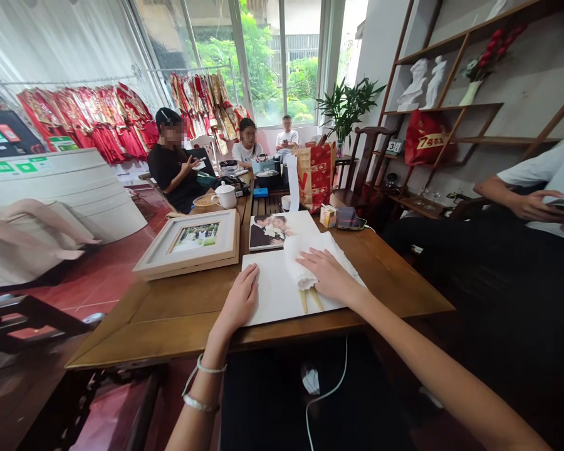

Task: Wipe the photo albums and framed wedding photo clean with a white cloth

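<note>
A flat white panel (267, 294) lies at the front edge of the wooden table. My left hand (243, 295) rests along its left edge, fingers stretched forward. A soft white sheet (297, 260), partly rolled up, covers the panel's right side; its material is unclear. Across this roll lies my right hand (326, 274), palm down with fingers spread. Two yellowish strips (316, 299) stick out below the roll toward me. Just behind, a white panel with a couple's photo (267, 232) lies partly under the sheet's far end.
Left on the table are stacked wooden picture frames (190, 244) and a white lidded cup (225, 195). Behind stands a red-and-brown paper bag (316, 178), with a small box (328, 216) and a phone (350, 218) at right. Several people sit around; one person's hands (545, 203) hold a phone.
</note>
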